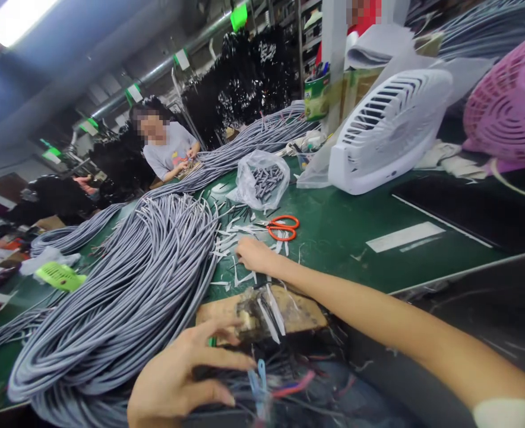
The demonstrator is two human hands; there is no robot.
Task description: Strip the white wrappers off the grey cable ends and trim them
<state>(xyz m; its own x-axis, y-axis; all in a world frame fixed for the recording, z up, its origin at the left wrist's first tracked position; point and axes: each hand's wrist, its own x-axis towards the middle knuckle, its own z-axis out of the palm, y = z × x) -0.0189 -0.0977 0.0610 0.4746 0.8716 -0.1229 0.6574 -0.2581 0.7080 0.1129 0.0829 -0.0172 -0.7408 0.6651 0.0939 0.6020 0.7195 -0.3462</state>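
Observation:
My left hand [180, 374] is in the lower middle, its fingers spread apart with nothing held. Just beyond its fingertips is a blurred light blue object [258, 380], of a kind I cannot make out. My right hand [256, 257] reaches across to the white and dark scraps [233, 235] on the table, its fingers curled closed; what they hold, if anything, is hidden. Orange-handled scissors [283, 227] lie just beyond it. Between my hands is a worn wooden block [307, 306] with white strips [271, 315] across it. Loose coloured wires [293, 385] hang below.
A large coil of grey cables [124, 291] fills the left of the green table [334, 229]. A clear bag of short grey pieces [265, 181] stands behind the scissors. A white fan [391, 131] and a pink fan [509, 101] are at right. Another person [168, 145] sits across the table.

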